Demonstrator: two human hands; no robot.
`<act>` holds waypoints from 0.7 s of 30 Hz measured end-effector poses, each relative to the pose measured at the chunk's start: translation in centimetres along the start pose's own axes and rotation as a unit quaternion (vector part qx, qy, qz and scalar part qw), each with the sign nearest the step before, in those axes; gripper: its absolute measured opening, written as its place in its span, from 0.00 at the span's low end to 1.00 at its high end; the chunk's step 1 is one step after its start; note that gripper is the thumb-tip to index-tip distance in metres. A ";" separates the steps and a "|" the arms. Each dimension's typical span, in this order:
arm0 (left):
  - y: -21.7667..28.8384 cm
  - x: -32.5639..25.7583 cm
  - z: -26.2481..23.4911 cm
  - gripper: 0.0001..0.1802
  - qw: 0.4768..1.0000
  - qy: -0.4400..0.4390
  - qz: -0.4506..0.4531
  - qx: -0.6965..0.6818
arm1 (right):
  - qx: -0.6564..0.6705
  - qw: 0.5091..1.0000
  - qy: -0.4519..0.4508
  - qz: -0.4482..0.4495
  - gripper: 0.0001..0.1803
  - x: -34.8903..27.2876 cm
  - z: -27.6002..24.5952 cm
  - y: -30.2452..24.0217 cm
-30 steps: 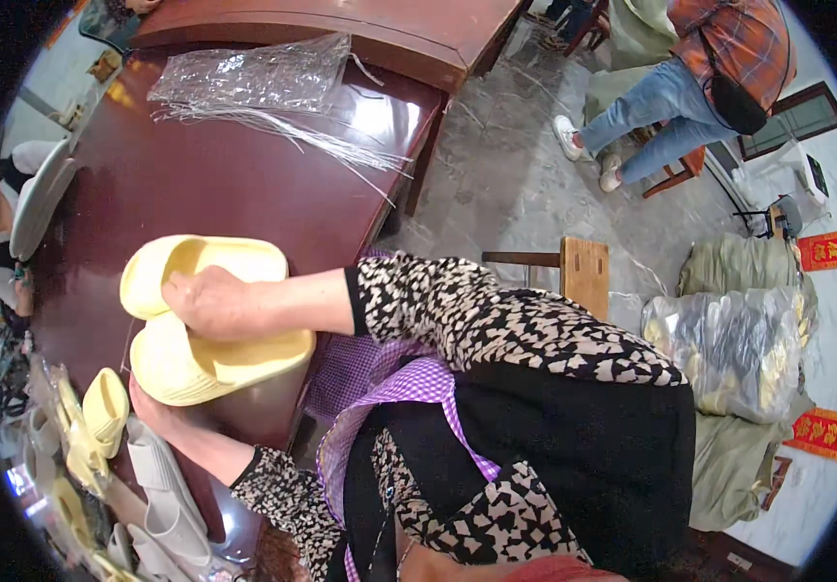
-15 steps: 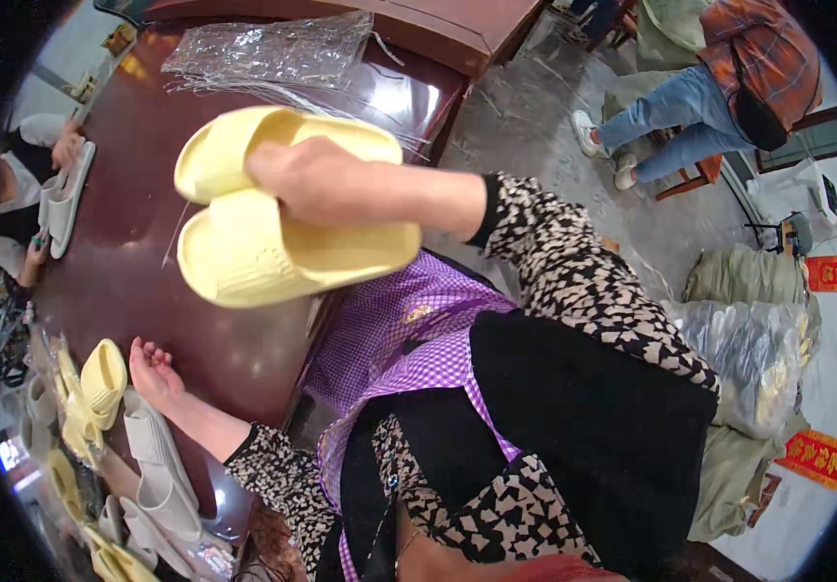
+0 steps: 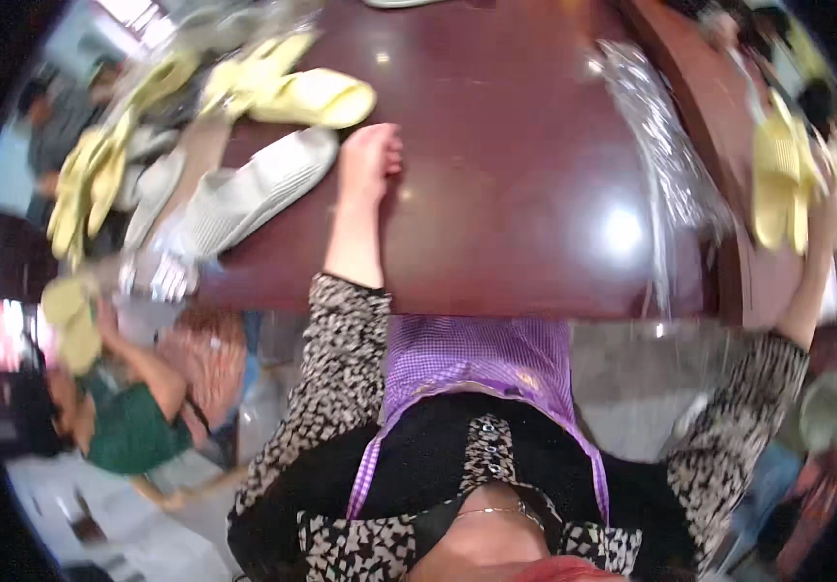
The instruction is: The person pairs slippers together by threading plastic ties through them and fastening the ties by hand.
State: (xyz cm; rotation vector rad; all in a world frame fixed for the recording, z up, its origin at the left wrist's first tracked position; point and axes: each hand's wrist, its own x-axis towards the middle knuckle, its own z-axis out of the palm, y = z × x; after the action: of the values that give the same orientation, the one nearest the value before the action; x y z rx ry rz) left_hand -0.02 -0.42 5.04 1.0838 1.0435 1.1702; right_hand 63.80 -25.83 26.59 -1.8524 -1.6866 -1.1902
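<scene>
Yellow slippers (image 3: 780, 184), a pair with ribbed soles, are clamped together in the right hand (image 3: 826, 209) at the far right, raised over the table's right end; motion blur hides the fingers. Clear plastic bags (image 3: 656, 155), crinkled and shiny, lie on the table just left of the pair. The left hand (image 3: 368, 160) rests flat on the glossy dark brown table (image 3: 496, 242), fingers loosely together, holding nothing. A white slipper (image 3: 254, 194) with a ribbed surface lies just left of this hand. More yellow and white slippers (image 3: 273, 92) are piled at the far left, blurred and partly cut off.
</scene>
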 end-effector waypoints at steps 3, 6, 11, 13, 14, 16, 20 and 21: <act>0.6 -0.9 -1.0 0.11 0.998 0.047 -0.032 -0.003 | 0.162 0.970 -0.021 0.178 0.21 -0.9 -0.6 -12.1; 0.3 -2.4 -2.6 0.10 0.994 0.096 0.000 0.052 | 0.281 0.950 0.001 0.135 0.18 -6.3 2.5 -22.9; 1.9 -3.4 -2.6 0.13 0.876 0.191 0.304 0.322 | 0.389 0.891 -0.081 0.218 0.17 -12.3 0.4 -35.3; 3.5 -4.7 -8.5 0.15 0.768 0.226 0.288 0.526 | 0.451 0.857 -0.097 0.230 0.16 -12.8 -0.1 -39.0; 3.6 -4.4 -11.0 0.15 0.764 0.241 0.327 0.502 | 0.455 0.858 -0.089 0.220 0.14 -12.7 -0.4 -39.8; 5.1 -5.0 -12.5 0.16 0.649 0.240 0.385 0.610 | 0.488 0.840 -0.071 0.227 0.12 -13.9 0.1 -39.6; 4.3 -4.9 -26.1 0.26 0.522 0.325 0.308 0.726 | 0.510 0.821 -0.045 0.253 0.12 -16.4 1.8 -39.2; 4.5 -4.7 -25.5 0.28 0.563 0.299 0.286 0.716 | 0.506 0.822 -0.049 0.257 0.13 -17.3 1.7 -38.4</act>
State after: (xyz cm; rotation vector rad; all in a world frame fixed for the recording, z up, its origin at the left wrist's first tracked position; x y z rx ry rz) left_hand -26.29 -2.44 5.35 2.5311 2.5143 1.0319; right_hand 29.53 -27.06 2.10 -1.4643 -1.2834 0.0834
